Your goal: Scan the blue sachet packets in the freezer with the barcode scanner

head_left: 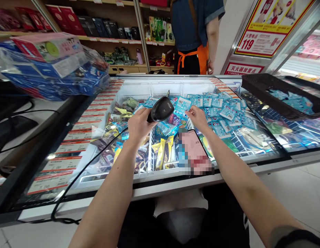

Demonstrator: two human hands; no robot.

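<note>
My left hand (pixel 139 126) is wrapped round the handle of a black barcode scanner (pixel 162 109), whose cable trails down to the left. The scanner's head sits just left of a small light-blue packet (pixel 183 104) with a white barcode label. Between thumb and fingers, my right hand (pixel 198 118) pinches that packet by its lower right edge. Many similar blue packets (pixel 228 113) lie spread over the freezer's glass top, right of and beyond my right hand. Below my hands a phone (pixel 197 148), partly blurred out, rests at the freezer's near edge.
The glass-topped freezer (pixel 160 187) holds wrapped ice creams (pixel 165 151). A dark basket (pixel 265 100) with more blue packets stands at right. Plastic-wrapped boxes (pixel 59 69) are piled at left. Beyond the freezer stands a person in an orange apron (pixel 205 57), before stocked shelves.
</note>
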